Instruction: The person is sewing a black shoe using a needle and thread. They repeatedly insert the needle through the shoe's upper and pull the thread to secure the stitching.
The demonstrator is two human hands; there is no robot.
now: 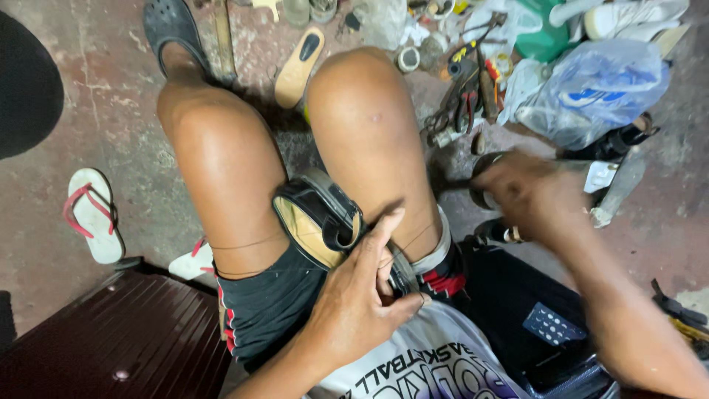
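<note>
A black sandal with a tan insole (317, 218) is wedged on edge between my bare thighs. My left hand (362, 295) grips its rear end at my lap, thumb stretched up along the strap. A thin thread (244, 244) runs across my left thigh. My right hand (524, 188) reaches out to the right, low over the floor and blurred, above a small round dark tin (481, 168). Its fingers are curled, and I cannot tell whether they hold anything.
A white flip-flop with red straps (92, 214) lies at left. A loose insole (299, 66) and a pile of pliers and tools (461, 96) lie beyond my knees. Plastic bags (591, 89) are at top right, a dark wooden bench (111, 340) at bottom left.
</note>
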